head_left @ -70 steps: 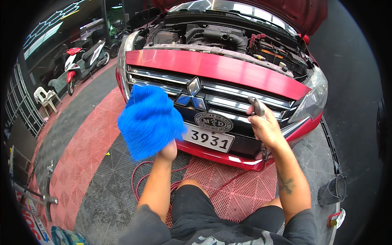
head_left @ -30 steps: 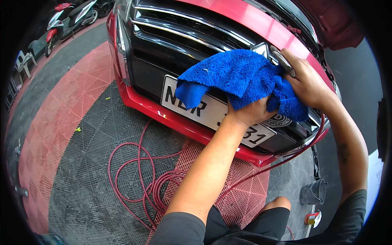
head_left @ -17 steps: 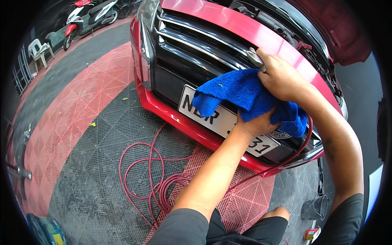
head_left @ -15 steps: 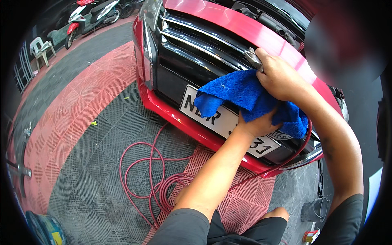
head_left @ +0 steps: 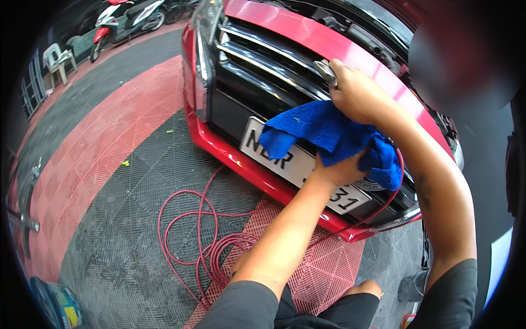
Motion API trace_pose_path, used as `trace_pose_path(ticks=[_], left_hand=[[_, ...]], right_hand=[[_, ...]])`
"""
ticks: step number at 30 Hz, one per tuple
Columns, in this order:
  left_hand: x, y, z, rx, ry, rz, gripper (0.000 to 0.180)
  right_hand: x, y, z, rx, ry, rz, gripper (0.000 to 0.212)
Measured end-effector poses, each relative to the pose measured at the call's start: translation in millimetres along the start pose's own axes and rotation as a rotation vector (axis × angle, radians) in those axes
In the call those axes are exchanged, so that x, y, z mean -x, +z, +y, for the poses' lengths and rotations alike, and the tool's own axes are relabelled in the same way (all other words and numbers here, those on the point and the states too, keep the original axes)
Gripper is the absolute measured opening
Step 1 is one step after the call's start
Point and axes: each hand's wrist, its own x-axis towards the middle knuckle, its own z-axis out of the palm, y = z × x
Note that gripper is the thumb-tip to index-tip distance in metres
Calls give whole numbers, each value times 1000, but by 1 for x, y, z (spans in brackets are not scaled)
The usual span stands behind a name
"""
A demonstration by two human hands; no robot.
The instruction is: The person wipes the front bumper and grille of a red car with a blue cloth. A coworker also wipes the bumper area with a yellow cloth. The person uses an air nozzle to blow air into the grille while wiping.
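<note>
My right hand (head_left: 356,97) is wrapped round a metal air blow gun (head_left: 325,72), its silvery head over the chrome-striped black grille (head_left: 268,63) of a red car. A red hose (head_left: 400,164) comes down on the right from behind the cloth. Below, my left hand (head_left: 345,169) grips a bunched blue microfibre cloth (head_left: 307,125), which hides most of its fingers. The cloth drapes over the upper part of the white number plate (head_left: 298,171), and my left wrist crosses in front of the plate.
Coiled red hose (head_left: 211,255) lies on the grey and red floor tiles (head_left: 137,219) under my left forearm. The bonnet (head_left: 307,27) is raised or ajar, with engine parts behind it. A bucket (head_left: 412,286) stands at lower right, a container (head_left: 57,307) at lower left. A scooter (head_left: 118,22) and white chair (head_left: 57,61) stand far left.
My right hand has moved a little left along the grille with the blow gun. The cloth's right side has shifted slightly left, with my left hand still gripping it.
</note>
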Motion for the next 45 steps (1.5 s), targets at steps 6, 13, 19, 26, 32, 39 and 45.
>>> trace_pose_path(ticks=[6, 13, 19, 26, 32, 39, 45], left_hand=[[6, 19, -12, 8, 30, 75, 70], [16, 46, -29, 51, 3, 76, 78], [14, 47, -45, 245, 157, 113, 55], [18, 43, -50, 115, 166, 169, 74], [18, 34, -49, -62, 245, 145, 51], [14, 24, -51, -261, 290, 100, 44], [8, 19, -48, -495, 435, 104, 34]], right_hand=[[110, -22, 91, -243, 185, -13, 48], [151, -21, 88, -350, 375, -8, 50], [170, 4, 84, -393, 387, 146, 40], [285, 36, 173, -421, 800, 403, 32], [303, 47, 193, -491, 818, 456, 30], [316, 44, 213, -658, 782, 576, 29], [334, 48, 229, -773, 790, 656, 27]])
